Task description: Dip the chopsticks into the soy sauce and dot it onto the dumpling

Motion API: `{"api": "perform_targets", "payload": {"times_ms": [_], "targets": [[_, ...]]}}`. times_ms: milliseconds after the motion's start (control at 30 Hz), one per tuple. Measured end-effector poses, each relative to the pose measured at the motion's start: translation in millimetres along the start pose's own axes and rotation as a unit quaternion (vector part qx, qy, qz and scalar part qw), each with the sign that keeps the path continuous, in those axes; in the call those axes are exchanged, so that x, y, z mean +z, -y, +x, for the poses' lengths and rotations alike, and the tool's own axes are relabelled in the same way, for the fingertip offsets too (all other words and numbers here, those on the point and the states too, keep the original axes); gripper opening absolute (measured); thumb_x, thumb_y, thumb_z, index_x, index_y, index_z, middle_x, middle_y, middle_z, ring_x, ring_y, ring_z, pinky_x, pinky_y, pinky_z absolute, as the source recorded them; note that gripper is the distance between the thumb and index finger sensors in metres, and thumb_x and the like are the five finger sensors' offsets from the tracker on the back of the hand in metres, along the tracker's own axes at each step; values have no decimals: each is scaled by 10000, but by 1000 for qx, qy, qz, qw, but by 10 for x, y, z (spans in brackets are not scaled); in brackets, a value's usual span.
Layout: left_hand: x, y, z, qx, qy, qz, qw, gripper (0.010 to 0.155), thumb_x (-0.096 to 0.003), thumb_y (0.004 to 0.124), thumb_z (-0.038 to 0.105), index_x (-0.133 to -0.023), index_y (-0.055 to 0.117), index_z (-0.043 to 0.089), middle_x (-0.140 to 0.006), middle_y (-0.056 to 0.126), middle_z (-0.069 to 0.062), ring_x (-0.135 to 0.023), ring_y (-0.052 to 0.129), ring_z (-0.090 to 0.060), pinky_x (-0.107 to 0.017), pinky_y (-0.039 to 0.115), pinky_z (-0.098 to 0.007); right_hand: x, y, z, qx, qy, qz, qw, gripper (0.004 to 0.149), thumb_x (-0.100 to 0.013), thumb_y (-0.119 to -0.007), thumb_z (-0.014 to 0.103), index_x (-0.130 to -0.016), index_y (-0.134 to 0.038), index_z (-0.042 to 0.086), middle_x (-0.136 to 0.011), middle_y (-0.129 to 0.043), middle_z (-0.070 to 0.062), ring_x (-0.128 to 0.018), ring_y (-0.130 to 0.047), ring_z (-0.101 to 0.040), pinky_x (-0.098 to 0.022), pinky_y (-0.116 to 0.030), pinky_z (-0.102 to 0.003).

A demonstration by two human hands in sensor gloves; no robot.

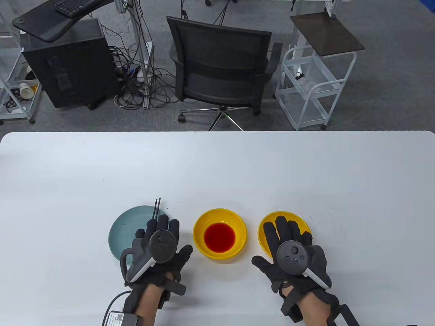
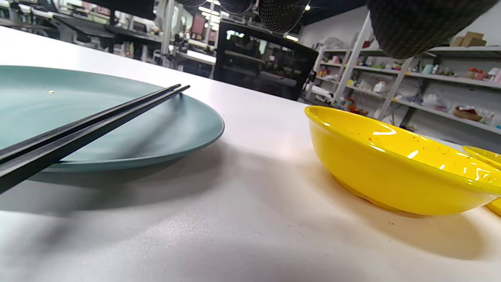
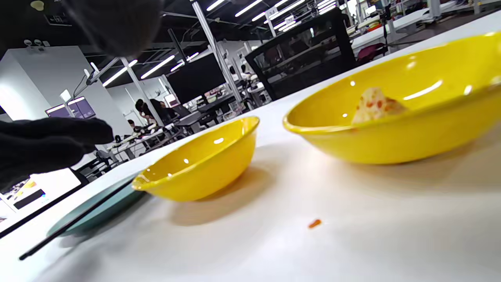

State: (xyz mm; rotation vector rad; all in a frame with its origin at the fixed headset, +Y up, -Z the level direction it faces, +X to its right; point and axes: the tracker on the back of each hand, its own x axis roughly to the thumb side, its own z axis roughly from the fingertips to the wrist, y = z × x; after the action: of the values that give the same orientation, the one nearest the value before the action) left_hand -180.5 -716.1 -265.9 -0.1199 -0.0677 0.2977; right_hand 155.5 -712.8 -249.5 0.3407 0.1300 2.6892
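Observation:
Two black chopsticks (image 1: 157, 207) lie across the teal plate (image 1: 124, 231), their tips past its far rim; in the left wrist view the chopsticks (image 2: 98, 119) rest on the plate (image 2: 176, 129). My left hand (image 1: 159, 234) hovers flat over them with spread fingers (image 2: 280, 13) and holds nothing. The middle yellow bowl (image 1: 200, 244) holds red sauce (image 1: 219, 237). My right hand (image 1: 287, 234) is spread flat above the right yellow bowl (image 1: 299, 217) and hides its inside. In the right wrist view a dumpling (image 3: 373, 106) with orange flecks sits in that bowl (image 3: 391, 141).
The white table (image 1: 217, 163) stretches far beyond the dishes. A small orange crumb (image 3: 314, 223) lies on the table near the right bowl. An office chair (image 1: 221, 71) and a white cart (image 1: 312, 85) stand behind the table's far edge.

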Motion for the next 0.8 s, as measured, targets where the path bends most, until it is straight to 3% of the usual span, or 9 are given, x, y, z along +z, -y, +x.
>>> {"api": "perform_targets", "payload": {"times_ms": [300, 367, 500, 600, 800], "targets": [[11, -99, -137, 18, -34, 3, 999, 848, -464, 722, 669, -1135, 460, 223, -1211, 334, -71, -1119, 383, -471, -738, 319, -711, 4, 3, 2, -3, 0, 2, 1000, 897, -424, -658, 632, -1071, -209, 203, -1129, -26, -159, -1026, -107, -550, -651, -126, -805], [28, -200, -257, 36, -65, 23, 997, 828, -465, 754, 642, -1125, 510, 206, -1199, 404, -81, -1101, 445, -474, -737, 344, -705, 4, 5, -2, -2, 0, 4, 1000, 895, -425, -657, 632, -1071, -209, 203, -1129, -26, -158, -1026, -107, -550, -651, -126, -805], [56, -345, -574, 31, -181, 27, 983, 715, -464, 831, 556, -1039, 724, 143, -1063, 700, -108, -931, 745, -442, -697, 525, -669, 6, 13, -6, -5, -2, 3, 1000, 897, -424, -658, 632, -1071, -210, 202, -1128, -26, -160, -1026, -109, -551, -651, -127, -805], [54, -335, -722, 3, -249, -12, 969, 666, -459, 855, 548, -974, 820, 126, -969, 808, -104, -830, 838, -414, -672, 579, -660, 1, 8, 9, -7, 0, 6, 1000, 897, -424, -658, 631, -1071, -210, 200, -1128, -26, -160, -1026, -109, -550, -651, -127, -805], [-70, -124, -669, -51, -262, -70, 961, 662, -438, 873, 590, -897, 897, 114, -868, 892, -89, -742, 902, -386, -657, 612, -656, 9, 0, 56, -3, 10, 8, 1000, 897, -425, -657, 632, -1072, -211, 199, -1128, -28, -161, -1026, -115, -551, -651, -129, -804]]}}
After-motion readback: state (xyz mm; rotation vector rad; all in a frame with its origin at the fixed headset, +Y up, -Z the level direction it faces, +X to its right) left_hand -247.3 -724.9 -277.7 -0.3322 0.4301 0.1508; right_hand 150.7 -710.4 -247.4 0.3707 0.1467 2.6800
